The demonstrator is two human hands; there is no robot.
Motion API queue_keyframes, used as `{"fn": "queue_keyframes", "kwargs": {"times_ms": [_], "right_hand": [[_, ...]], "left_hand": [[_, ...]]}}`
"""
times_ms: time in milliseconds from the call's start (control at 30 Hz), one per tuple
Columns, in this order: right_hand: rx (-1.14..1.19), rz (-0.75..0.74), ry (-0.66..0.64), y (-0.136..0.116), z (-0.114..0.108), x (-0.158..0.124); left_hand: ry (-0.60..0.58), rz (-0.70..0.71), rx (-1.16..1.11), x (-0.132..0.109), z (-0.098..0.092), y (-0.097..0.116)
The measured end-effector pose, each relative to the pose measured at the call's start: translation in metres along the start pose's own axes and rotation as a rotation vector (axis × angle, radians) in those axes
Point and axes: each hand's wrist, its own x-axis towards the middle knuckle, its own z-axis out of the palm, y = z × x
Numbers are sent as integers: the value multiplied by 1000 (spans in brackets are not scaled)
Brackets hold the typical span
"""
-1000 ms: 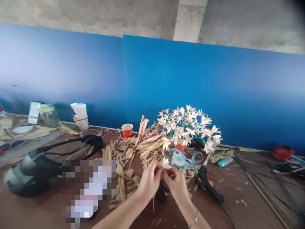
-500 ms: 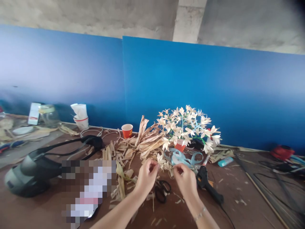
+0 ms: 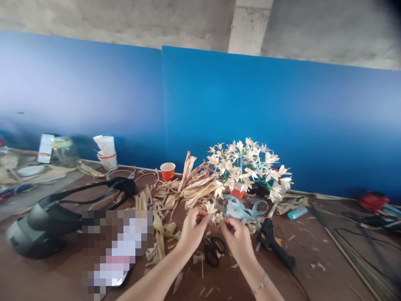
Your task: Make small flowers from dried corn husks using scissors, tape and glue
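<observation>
My left hand [image 3: 194, 228] is closed in a pinch at a small cream flower [image 3: 210, 207], apparently of dried husk, whose petals show just above the fingertips. My right hand [image 3: 237, 236] faces it, thumb and fingers pinched together; what they hold, if anything, is too small to make out. Between and behind the fingertips lie pale husk scraps [image 3: 218, 217]. Black-handled scissors [image 3: 213, 253] rest on the brown table below the hands. To the right of my right hand lies a black glue gun [image 3: 273, 242], near a roll of light blue ribbon [image 3: 239, 207].
A bunch of cream flowers [image 3: 249, 167] stands in a red paper cup [image 3: 237, 191]. Dried corn husks [image 3: 197, 184] spread left of it, near another red cup [image 3: 168, 172]. Left are a blurred-out phone [image 3: 117, 259] and a dark headset-like object [image 3: 40, 228]. A blue partition [image 3: 219, 96] stands behind.
My right hand has shifted slightly left, closer to my left hand and the flower. My left hand has barely moved and keeps its pinch.
</observation>
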Motion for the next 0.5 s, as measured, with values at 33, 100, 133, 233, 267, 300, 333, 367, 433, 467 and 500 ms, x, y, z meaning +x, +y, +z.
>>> {"fn": "queue_keyframes", "kwargs": {"times_ms": [33, 100, 133, 233, 267, 300, 333, 367, 433, 467, 500], "right_hand": [[-27, -15, 5, 0, -1, 0], [-86, -65, 9, -2, -3, 0], [-109, -96, -13, -4, -4, -1], [-154, -163, -174, -12, -6, -5], [-170, -176, -230, -15, -7, -6], [-190, -186, -278, -19, -7, -8], [-218, -191, -311, -22, -8, -9], [-250, -192, -336, -24, -9, -10], [-314, -185, -382, -28, -10, -13], [-342, -180, -399, -30, -10, -14], [-365, -175, -412, -30, -10, -14]], "left_hand": [[-4, -3, -1, 1, -2, 2], [-16, -13, 1, 4, -9, 5], [-29, -16, -2, 6, -12, 7], [-99, -35, 22, 13, -25, 11], [-122, -41, 23, 15, -28, 12], [-136, -34, 25, 17, -31, 12], [-148, -22, 29, 18, -34, 11], [-150, -22, 32, 20, -35, 11], [-148, -18, 27, 21, -38, 9], [-148, -15, 28, 22, -39, 8], [-148, -9, 32, 23, -40, 7]]}}
